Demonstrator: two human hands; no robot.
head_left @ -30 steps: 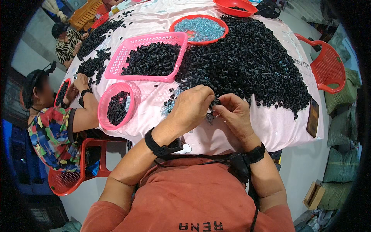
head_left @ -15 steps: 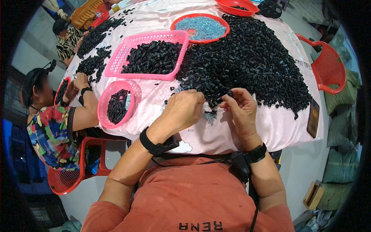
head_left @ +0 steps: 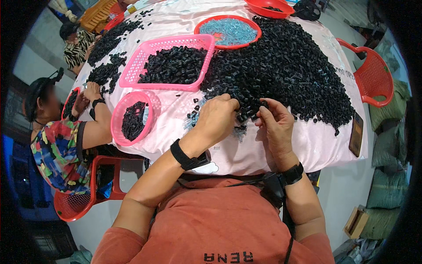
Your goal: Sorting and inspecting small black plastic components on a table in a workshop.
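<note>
My left forearm (head_left: 149, 185) slants far and rightward to my left hand (head_left: 215, 118), back uppermost, fingers curled (their tips are hidden from me). On the right, my right forearm (head_left: 305, 204) leans far and slightly left; my right hand (head_left: 280, 127) pinches thumb toward forefinger.

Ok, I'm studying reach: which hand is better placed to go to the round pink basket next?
Probably the left hand: it is nearer the round pink basket, while the right hand, farther off, appears to pinch a small black piece.
</note>
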